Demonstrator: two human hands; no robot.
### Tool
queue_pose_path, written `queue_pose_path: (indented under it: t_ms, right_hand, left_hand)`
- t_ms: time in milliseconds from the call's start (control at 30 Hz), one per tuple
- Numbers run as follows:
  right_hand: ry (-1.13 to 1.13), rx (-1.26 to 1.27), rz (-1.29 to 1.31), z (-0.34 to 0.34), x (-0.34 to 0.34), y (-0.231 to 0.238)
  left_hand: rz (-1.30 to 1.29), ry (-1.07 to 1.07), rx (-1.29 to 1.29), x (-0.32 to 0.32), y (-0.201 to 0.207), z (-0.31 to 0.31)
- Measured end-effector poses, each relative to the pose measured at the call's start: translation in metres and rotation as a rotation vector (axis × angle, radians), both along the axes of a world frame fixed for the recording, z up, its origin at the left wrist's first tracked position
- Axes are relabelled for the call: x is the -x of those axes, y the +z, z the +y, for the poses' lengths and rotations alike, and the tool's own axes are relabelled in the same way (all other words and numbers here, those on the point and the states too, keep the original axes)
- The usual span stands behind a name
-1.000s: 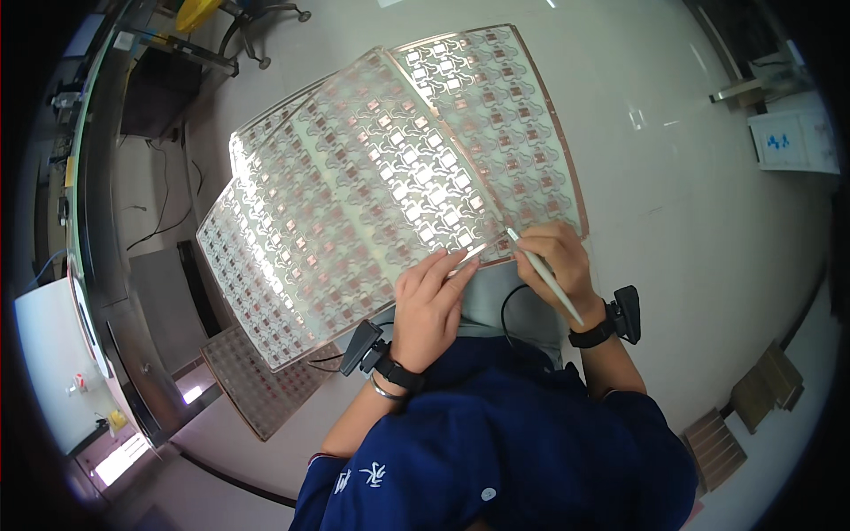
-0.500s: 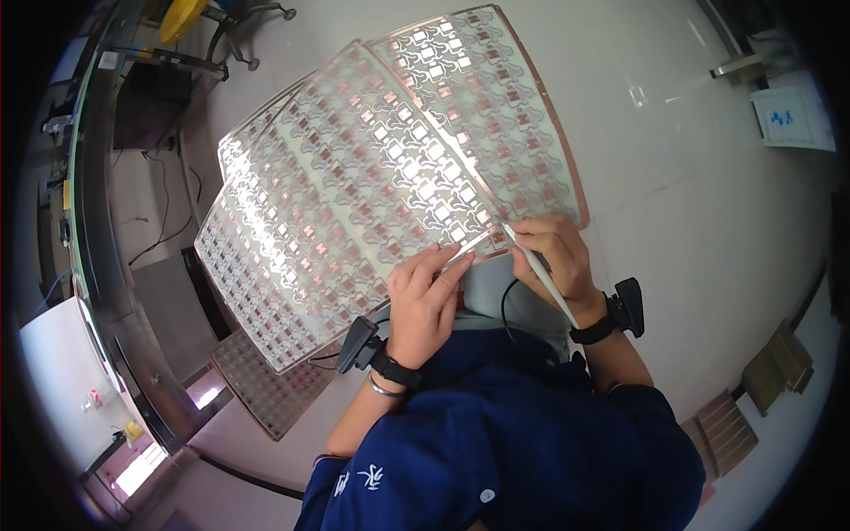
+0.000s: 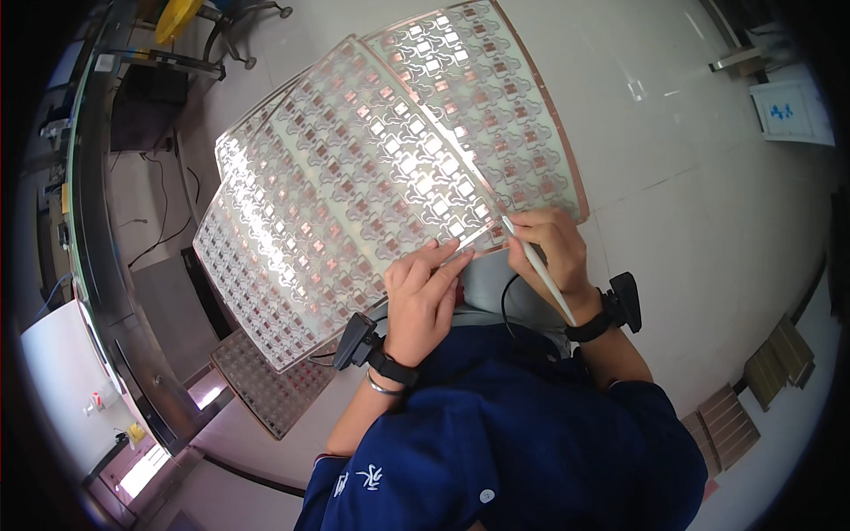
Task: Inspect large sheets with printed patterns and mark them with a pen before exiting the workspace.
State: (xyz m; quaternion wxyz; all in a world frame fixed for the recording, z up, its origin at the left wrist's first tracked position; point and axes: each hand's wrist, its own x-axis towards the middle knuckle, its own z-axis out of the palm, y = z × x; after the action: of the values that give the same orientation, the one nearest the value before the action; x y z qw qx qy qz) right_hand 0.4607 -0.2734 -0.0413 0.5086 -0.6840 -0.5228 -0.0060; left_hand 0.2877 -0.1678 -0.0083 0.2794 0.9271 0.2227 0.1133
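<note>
Several thin, translucent circuit-board panels with copper patterns lie overlapped before me. The middle panel [image 3: 332,146] lies partly over the right panel [image 3: 522,119], which has a copper border. My left hand [image 3: 418,288] rests on the near edge of the middle panel, fingers stretched out over its corner. In a writing grip my right hand [image 3: 553,252] holds a slim white pen-like tool [image 3: 549,288]. Its tip is at the near corner, close to the seam between the two panels. Whether the tip touches the surface I cannot tell.
Left of the panels runs a long bench [image 3: 111,292] with a dark metal edge. A darker panel [image 3: 270,389] leans lower left. Wheeled chair legs [image 3: 235,40] stand at the far left, a white tray [image 3: 792,113] at the far right. Brownish slatted pieces [image 3: 722,429] lie lower right.
Both hands and the pen-like tool have shifted very slightly up in the view. The left hand's fingers remain on the panel's edge, and the right hand's grip is the same.
</note>
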Motion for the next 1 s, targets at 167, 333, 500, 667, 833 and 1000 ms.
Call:
queue_pose_path:
  t_ms: [167,333,500,667,833,1000]
  right_hand:
    - [0.0,-0.001,0.02,0.0,0.0006,0.0008]
    - [-0.002,-0.009,0.029,0.0001,0.0001,-0.0015]
    - [-0.009,-0.021,0.025,-0.0019,0.0002,-0.0022]
    - [-0.015,-0.004,0.019,-0.001,0.0026,0.0005]
    - [-0.032,0.006,0.022,-0.0007,0.0054,0.0004]
    - [-0.046,0.003,-0.058,0.002,0.0083,0.0]
  left_hand:
    - [-0.003,0.001,0.003,-0.0006,0.0006,0.0002]
    - [-0.002,0.002,0.006,-0.0012,0.0005,0.0003]
    - [0.003,-0.001,0.006,-0.0011,0.0006,-0.0001]
    - [0.004,0.017,0.023,-0.0004,0.0006,-0.0011]
    - [0.003,0.016,0.027,-0.0001,0.0012,-0.001]
    - [-0.002,0.018,0.023,-0.0001,0.0003,-0.0007]
